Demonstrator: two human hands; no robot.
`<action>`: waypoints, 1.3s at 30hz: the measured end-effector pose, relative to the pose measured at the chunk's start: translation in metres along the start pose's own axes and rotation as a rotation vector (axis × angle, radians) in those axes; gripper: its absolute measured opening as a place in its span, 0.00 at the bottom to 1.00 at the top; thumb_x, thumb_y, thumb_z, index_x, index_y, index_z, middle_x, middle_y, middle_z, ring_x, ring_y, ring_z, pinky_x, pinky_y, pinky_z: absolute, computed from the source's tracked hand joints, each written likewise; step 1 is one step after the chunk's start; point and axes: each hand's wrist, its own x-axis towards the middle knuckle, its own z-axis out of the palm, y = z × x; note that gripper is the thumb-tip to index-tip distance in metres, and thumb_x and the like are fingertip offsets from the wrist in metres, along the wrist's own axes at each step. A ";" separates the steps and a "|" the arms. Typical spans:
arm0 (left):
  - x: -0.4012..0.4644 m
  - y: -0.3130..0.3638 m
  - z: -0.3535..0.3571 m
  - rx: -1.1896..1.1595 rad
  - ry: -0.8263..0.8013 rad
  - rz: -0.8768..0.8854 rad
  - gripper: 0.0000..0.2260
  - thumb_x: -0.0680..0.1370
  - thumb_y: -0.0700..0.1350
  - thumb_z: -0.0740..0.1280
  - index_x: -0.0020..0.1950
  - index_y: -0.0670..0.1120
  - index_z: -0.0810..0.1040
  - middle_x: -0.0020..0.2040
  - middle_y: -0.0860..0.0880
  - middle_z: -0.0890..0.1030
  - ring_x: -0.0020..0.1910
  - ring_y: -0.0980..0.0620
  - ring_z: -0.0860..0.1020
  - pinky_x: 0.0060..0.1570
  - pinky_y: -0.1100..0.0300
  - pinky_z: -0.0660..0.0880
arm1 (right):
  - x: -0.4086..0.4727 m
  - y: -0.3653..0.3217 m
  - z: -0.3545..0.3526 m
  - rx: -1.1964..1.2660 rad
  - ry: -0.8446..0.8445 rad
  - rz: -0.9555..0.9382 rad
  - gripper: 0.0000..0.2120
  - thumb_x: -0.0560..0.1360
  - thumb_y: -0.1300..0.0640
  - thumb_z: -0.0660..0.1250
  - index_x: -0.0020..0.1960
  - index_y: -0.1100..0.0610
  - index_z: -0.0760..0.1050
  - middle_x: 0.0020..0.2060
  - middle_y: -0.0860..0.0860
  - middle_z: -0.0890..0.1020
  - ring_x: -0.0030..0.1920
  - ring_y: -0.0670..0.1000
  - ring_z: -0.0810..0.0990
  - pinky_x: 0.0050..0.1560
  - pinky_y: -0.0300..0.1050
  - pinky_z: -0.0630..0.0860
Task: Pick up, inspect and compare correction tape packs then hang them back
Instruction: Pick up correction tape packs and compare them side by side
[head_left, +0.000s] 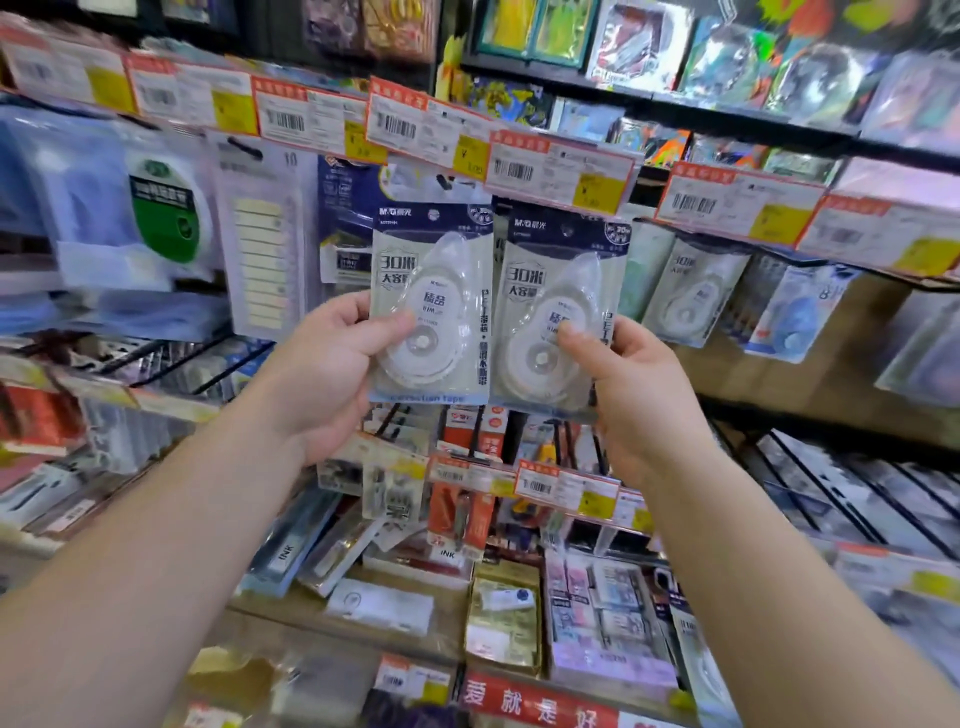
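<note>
Two matching correction tape packs are held side by side in front of the shelves. Each has a dark blue header, a pale card and a clear blister over a white tape dispenser. My left hand (327, 364) grips the left pack (434, 291) at its lower left edge, thumb across the blister. My right hand (623, 384) holds the right pack (558, 296) at its lower right, thumb on the blister front. The two packs touch along their inner edges. More packs of the same kind (685, 296) hang on hooks just right of them.
Red and yellow price tags (561, 171) run along the hook rail above. Sticky note packs (262, 249) and a green-labelled tape pack (163, 208) hang to the left. Ink boxes (457, 514) and small cartons fill the shelves below. Colourful card packs line the upper right shelf.
</note>
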 end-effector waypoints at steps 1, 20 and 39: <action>0.002 0.003 0.002 -0.003 -0.008 0.006 0.05 0.81 0.37 0.63 0.53 0.42 0.78 0.47 0.44 0.87 0.44 0.48 0.86 0.39 0.55 0.83 | -0.001 0.000 0.000 -0.001 0.007 -0.001 0.09 0.77 0.55 0.70 0.57 0.52 0.79 0.49 0.48 0.87 0.49 0.49 0.87 0.48 0.45 0.80; 0.003 0.029 0.004 -0.070 -0.222 0.131 0.13 0.72 0.41 0.65 0.55 0.46 0.76 0.46 0.50 0.87 0.43 0.53 0.85 0.40 0.58 0.83 | 0.005 -0.011 0.008 0.071 0.092 -0.069 0.06 0.77 0.58 0.71 0.53 0.52 0.78 0.41 0.43 0.87 0.43 0.41 0.86 0.40 0.32 0.79; 0.004 0.025 0.006 -0.101 -0.229 0.116 0.15 0.73 0.40 0.65 0.59 0.45 0.77 0.50 0.48 0.86 0.46 0.51 0.85 0.43 0.56 0.83 | 0.018 -0.024 0.015 -0.038 0.071 0.048 0.11 0.76 0.55 0.71 0.56 0.58 0.81 0.44 0.51 0.88 0.39 0.48 0.87 0.35 0.38 0.81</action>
